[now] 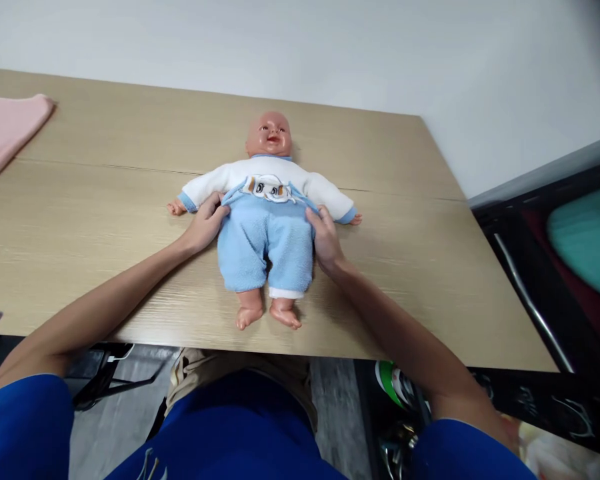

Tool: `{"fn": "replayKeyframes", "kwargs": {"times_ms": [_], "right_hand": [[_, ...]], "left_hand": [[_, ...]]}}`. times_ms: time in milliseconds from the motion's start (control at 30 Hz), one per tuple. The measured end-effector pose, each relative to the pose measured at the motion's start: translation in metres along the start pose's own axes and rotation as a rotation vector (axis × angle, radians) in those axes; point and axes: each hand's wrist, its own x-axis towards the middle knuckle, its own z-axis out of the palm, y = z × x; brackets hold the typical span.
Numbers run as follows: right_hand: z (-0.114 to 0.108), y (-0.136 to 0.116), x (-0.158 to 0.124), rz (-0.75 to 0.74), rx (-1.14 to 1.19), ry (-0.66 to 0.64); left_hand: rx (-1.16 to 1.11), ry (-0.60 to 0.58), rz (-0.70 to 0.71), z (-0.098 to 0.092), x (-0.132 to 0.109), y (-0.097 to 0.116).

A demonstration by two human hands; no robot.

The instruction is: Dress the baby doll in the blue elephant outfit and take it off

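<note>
A baby doll (270, 137) lies on its back on the wooden table, head toward the wall and bare feet toward me. It wears a white top with blue cuffs and light blue pants (243, 237) with an animal face at the front. My left hand (209, 219) pinches the waist edge of the pants on the left side. On the opposite side, my right hand (326, 237) grips the same waistband with thumb on top. The cloth is drawn out sideways between both hands. My lower fingers are partly hidden behind the pants.
A folded pink cloth (10, 130) lies at the table's far left. The wooden table (105, 220) meets a white wall at the back. Right of it stands a dark rack with a teal item (587, 233). Below the front edge are a green-and-white container (390, 383) and a dark metal frame.
</note>
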Motion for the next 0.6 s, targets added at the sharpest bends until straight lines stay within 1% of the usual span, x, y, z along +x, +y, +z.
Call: {"fn": "replayKeyframes", "kwargs": {"times_ms": [67,167,300,367,467,533,600], "right_hand": [[0.004,-0.001,-0.002,0.036,0.104,-0.019],[0.01,-0.007,0.003,0.045,0.199,-0.059],[0.01,-0.012,0.015,0.054,0.234,-0.14],[0.009,-0.012,0.019,0.051,0.233,-0.156],[0.004,-0.011,0.02,0.001,0.191,-0.137],[-0.001,-0.012,0.018,-0.077,0.106,-0.12],[-0.006,-0.016,0.016,-0.206,-0.02,-0.106]], "left_hand": [[-0.011,0.055,0.002,0.003,0.001,-0.005],[-0.065,0.118,0.039,0.007,0.005,-0.01],[-0.211,0.136,0.037,0.012,0.012,-0.008],[-0.289,0.109,0.016,0.013,0.014,-0.005],[-0.407,0.021,-0.045,0.012,0.014,-0.002],[-0.47,-0.032,-0.084,0.01,0.014,0.002],[-0.512,-0.064,-0.101,0.008,0.014,0.005]]}}
